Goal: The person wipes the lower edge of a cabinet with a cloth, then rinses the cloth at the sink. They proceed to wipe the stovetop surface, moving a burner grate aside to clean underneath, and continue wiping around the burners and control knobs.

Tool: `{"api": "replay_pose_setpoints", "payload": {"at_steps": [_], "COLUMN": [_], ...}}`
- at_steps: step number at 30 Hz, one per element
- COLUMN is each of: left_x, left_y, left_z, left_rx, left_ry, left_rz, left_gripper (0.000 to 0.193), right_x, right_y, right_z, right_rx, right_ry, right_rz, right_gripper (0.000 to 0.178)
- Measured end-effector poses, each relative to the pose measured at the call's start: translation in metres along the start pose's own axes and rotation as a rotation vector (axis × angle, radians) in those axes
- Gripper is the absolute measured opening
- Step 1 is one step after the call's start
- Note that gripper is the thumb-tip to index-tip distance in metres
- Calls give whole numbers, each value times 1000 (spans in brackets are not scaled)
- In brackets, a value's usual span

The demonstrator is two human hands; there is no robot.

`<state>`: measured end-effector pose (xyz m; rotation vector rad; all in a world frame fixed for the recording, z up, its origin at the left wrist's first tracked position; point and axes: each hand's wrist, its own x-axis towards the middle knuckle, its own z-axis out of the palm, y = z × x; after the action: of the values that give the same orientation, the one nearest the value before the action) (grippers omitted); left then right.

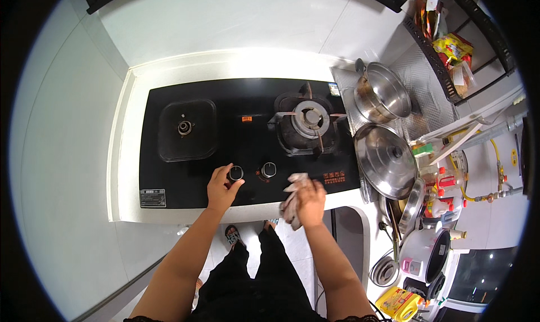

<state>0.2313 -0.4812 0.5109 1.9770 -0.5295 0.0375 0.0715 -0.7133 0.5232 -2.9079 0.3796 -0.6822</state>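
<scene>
A black glass gas hob [242, 147] lies before me, set in a white counter. My left hand [223, 186] has its thumb and fingers closed round the left control knob [236, 173], at the hob's front edge. To the right of it stands the other control knob [268, 170], untouched. My right hand [310, 202] grips a crumpled pale cloth [292, 201] over the front edge, right of the knobs. The left burner [184, 128] has no grate or cap on it. At the right burner [310, 119], the ring and pan supports are in place.
Right of the hob stand a steel pot [382, 94] and a large steel lid [386, 160]. Nearer me are stacked pans, a white rice cooker [419, 249] and a yellow jug [399, 303]. A black shelf [433, 57] with packets hangs at the upper right. A wall [67, 113] bounds the left.
</scene>
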Motion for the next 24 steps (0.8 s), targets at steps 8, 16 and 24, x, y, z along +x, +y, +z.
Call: {"api": "replay_pose_setpoints", "payload": {"at_steps": [8, 16, 24], "left_x": [-1, 8, 98], "left_y": [11, 53, 126], "left_z": [1, 26, 73], "left_rx": [-105, -6, 190], "left_ry": [49, 268, 238], "left_rz": [-78, 25, 182], "left_gripper": [63, 41, 39], "right_x": [36, 6, 20], "right_y": [18, 40, 91], "right_z": [14, -34, -22], "right_rx": [-151, 168, 173], "right_ry": [112, -70, 88], "right_rz": [561, 81, 253], "right_gripper": [35, 37, 30]}}
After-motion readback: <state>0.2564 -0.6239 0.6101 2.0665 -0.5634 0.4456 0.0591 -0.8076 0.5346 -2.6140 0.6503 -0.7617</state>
